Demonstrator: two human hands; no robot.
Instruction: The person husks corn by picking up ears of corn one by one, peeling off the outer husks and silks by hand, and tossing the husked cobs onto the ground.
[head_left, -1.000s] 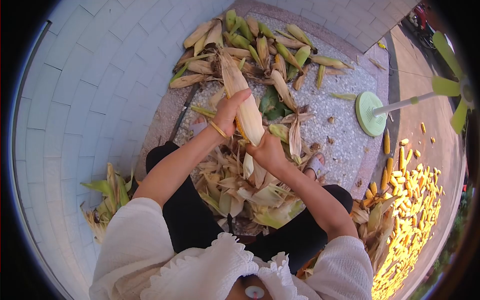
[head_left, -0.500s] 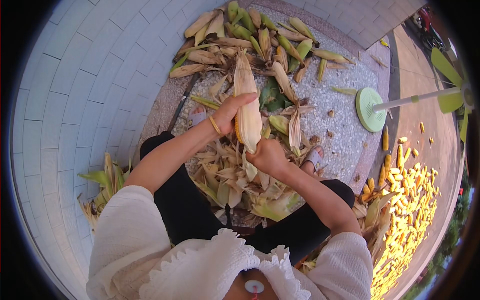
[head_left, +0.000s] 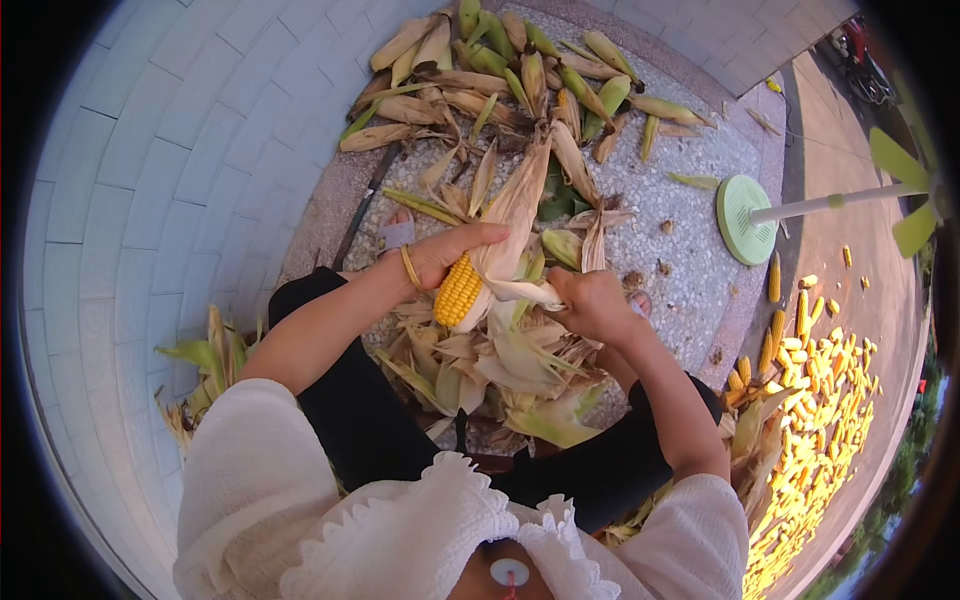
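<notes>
Corn ear (head_left: 458, 293), bare and yellow at its near end, was at the head view's centre over loose husks (head_left: 535, 372), gripped by the left hand (head_left: 448, 257); the right hand (head_left: 597, 304) clenched a husk strip (head_left: 525, 291). If that tore suddenly, the ear might have slipped. A wall (head_left: 180, 160) bounded the left; speckled floor (head_left: 685, 240) gave room right, towards the fan (head_left: 749, 220).

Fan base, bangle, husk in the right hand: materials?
Fan base: probably plastic, smooth, uniform pale green.
Bangle: gold-coloured with a sheen, perhaps metal; solid or plated, can't tell.
Husk in the right hand: dry plant leaf, matte, papery, creased.
</notes>
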